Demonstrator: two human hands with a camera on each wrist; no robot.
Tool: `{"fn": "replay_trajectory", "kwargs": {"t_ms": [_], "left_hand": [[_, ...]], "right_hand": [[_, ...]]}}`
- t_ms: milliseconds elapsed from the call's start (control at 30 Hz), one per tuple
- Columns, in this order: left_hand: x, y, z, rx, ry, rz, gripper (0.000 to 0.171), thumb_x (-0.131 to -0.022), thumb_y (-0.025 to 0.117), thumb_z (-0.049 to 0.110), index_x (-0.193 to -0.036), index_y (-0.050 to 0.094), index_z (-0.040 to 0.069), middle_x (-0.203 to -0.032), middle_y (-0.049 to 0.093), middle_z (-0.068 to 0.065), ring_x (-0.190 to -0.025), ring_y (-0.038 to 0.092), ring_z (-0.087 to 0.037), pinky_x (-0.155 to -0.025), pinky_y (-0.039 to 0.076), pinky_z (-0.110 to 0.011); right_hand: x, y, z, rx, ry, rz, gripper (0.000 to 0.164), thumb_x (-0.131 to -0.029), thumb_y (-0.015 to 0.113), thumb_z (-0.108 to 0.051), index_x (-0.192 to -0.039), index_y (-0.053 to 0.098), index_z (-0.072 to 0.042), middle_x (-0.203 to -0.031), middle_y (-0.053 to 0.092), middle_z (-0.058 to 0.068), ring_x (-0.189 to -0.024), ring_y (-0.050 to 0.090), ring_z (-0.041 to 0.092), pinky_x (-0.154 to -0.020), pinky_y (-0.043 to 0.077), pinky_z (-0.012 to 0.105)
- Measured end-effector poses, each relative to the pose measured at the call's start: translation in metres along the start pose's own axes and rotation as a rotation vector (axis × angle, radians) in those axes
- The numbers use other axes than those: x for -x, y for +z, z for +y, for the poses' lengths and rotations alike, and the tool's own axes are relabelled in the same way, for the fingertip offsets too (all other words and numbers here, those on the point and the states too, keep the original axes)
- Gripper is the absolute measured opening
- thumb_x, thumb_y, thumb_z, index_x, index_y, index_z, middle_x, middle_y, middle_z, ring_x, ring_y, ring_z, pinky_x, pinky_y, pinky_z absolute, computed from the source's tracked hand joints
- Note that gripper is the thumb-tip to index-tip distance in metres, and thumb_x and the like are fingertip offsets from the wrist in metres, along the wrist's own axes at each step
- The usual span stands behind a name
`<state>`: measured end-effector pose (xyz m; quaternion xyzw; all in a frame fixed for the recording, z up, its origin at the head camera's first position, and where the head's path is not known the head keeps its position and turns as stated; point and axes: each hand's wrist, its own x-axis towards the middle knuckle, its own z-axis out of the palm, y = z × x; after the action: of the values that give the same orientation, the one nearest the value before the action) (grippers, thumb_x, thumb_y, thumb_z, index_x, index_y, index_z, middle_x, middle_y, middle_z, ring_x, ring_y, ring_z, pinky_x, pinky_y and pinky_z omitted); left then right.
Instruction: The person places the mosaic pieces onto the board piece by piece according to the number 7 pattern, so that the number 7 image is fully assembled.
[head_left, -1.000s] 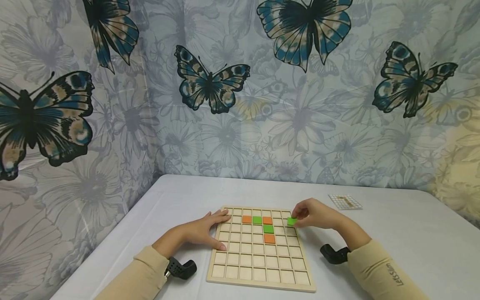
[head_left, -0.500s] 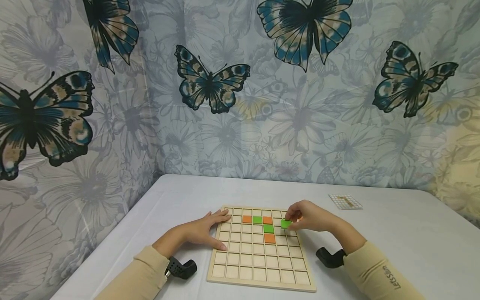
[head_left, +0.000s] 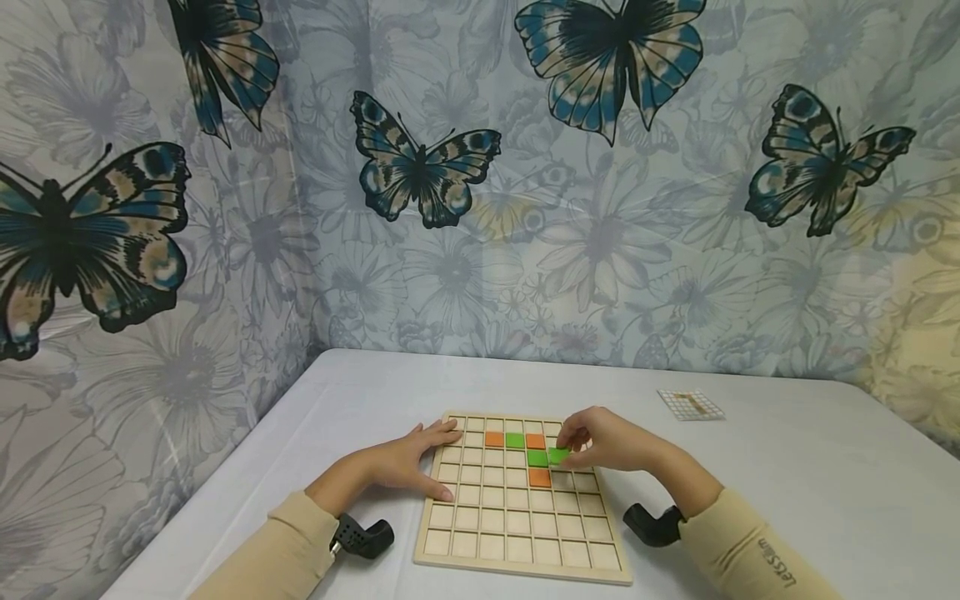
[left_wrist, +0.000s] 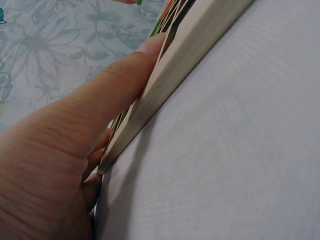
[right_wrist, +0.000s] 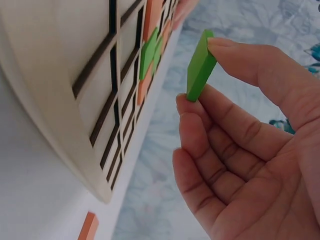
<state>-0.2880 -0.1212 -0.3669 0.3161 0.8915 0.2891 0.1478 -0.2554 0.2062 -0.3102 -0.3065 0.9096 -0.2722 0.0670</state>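
Observation:
In the head view a wooden grid board [head_left: 517, 572] lies on the white table. Orange tiles [head_left: 539, 477] and green tiles [head_left: 514, 440] fill several of its cells toward the far side. Between thumb and fingertips my right hand [head_left: 615, 439] pinches another square green tile [right_wrist: 201, 67]. It is held over the board, just right of the placed green tile in the second tile row. My left hand [head_left: 401, 458] rests on the board's left edge with spread fingers. Its thumb [left_wrist: 115, 82] lies along the wooden rim in the left wrist view.
A small card [head_left: 691, 404] with a printed grid pattern lies at the back right of the table. Beside the board, a loose orange tile [right_wrist: 88, 226] shows in the right wrist view. Butterfly-patterned cloth [head_left: 465, 292] hangs behind the table.
My right hand has moved left and slightly nearer with the green tile, from the board's right edge to beside the placed green tile. The left hand has stayed in place.

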Motion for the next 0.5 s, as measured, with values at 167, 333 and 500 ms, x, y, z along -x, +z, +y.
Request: {"fn": "replay_trajectory", "kwargs": {"t_ms": [167,333,500], "left_hand": [[0.0,0.0,-0.001,0.005,-0.001,-0.003,0.091,-0.071,0.078,0.046,-0.146,0.032,0.022,-0.158,0.01,-0.003,-0.142,-0.003,-0.044,-0.112,0.007,-0.063],[0.0,0.0,0.0,0.01,-0.007,-0.003,0.091,-0.071,0.078,0.046,-0.146,0.032,0.023,-0.158,0.01,-0.002,-0.142,-0.003,-0.044,-0.112,0.007,-0.064],[0.0,0.0,0.0,0.001,-0.001,-0.004,0.091,-0.071,0.077,0.046,-0.146,0.032,0.022,-0.158,0.009,-0.003,-0.142,-0.002,-0.043,-0.113,0.007,-0.063]], "right_hand": [[-0.002,0.005,-0.006,0.005,0.014,-0.012,0.016,-0.078,0.075,-0.018,-0.088,0.068,-0.008,-0.086,0.065,-0.004,-0.075,0.055,0.004,-0.068,0.05,0.02],[-0.002,0.007,-0.01,-0.001,-0.016,-0.028,0.016,-0.078,0.075,-0.017,-0.088,0.067,-0.008,-0.086,0.065,-0.003,-0.076,0.055,0.003,-0.069,0.05,0.02],[-0.002,0.009,-0.012,-0.016,-0.036,-0.05,0.015,-0.078,0.075,-0.015,-0.088,0.066,-0.008,-0.085,0.063,-0.003,-0.076,0.055,0.003,-0.069,0.05,0.02]]}}
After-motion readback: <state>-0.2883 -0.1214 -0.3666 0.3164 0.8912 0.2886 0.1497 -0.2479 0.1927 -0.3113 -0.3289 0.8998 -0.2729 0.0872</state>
